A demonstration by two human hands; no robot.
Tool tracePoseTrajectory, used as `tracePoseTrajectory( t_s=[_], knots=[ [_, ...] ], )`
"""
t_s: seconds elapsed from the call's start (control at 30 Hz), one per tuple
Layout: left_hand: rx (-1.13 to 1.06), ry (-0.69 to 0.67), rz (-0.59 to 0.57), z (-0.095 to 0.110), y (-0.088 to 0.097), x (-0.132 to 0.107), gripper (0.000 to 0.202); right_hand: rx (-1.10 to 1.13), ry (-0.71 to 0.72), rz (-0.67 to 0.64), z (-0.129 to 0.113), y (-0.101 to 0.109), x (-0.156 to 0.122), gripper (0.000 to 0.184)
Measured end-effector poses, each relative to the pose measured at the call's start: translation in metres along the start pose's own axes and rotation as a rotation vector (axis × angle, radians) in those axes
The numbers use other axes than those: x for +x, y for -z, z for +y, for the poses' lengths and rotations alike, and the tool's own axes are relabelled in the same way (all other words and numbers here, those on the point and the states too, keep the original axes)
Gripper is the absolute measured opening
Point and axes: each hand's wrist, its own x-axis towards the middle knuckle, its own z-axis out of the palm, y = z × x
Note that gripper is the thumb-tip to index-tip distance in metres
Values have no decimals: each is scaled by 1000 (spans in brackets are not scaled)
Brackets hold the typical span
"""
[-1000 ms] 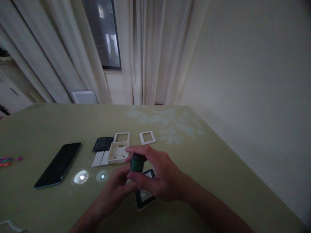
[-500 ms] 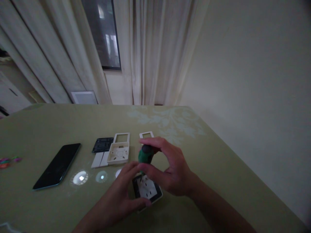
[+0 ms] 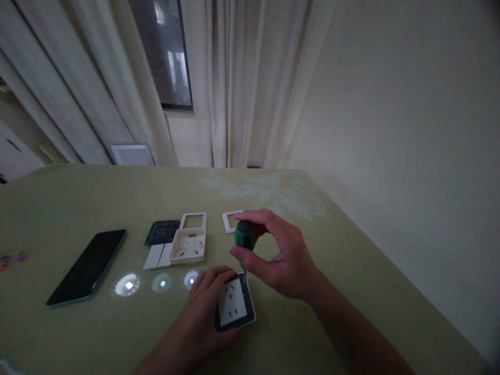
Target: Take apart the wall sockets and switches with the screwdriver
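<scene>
My left hand (image 3: 207, 307) grips a wall socket (image 3: 233, 302) by its left side, thumb along the near edge and fingers at the far edge. The socket has a white slotted face inside a black border, with a pale rim beneath. In my right hand (image 3: 281, 258) is a short screwdriver with a green and black handle (image 3: 245, 237), held upright between thumb and fingers. Its metal shaft (image 3: 245, 274) points down onto the black border near the socket's far right corner. Whether the tip sits in a screw is too small to tell.
Left of the hands lie a white mounting box (image 3: 189, 246), a white frame (image 3: 194, 221), a black plate (image 3: 162, 232) and white panels (image 3: 158, 257). Another white frame (image 3: 228, 223) lies behind the screwdriver. A black phone (image 3: 88, 268) rests farther left. A wall (image 3: 410, 156) borders the table's right side.
The screwdriver has shifted right, from the socket's far left corner to its far right one. The socket has turned in my left hand, whose fingers now lie along its left side.
</scene>
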Motion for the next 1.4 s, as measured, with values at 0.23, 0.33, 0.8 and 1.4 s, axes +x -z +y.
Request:
tracePoseTrajectory(
  t_s=[0.23,0.33,0.8,1.4],
  knots=[
    [84,36,-62,0,7,1,90,-17,4,3,-1,1,-1,41],
    [148,12,-51,2,9,1,86,-14,2,-7,0,0,-1,41],
    [213,-80,-120,10,15,1,73,-36,13,-32,2,-1,-2,42],
    [-34,-12,-176,10,13,1,86,-14,2,-73,3,3,-1,42]
  ],
)
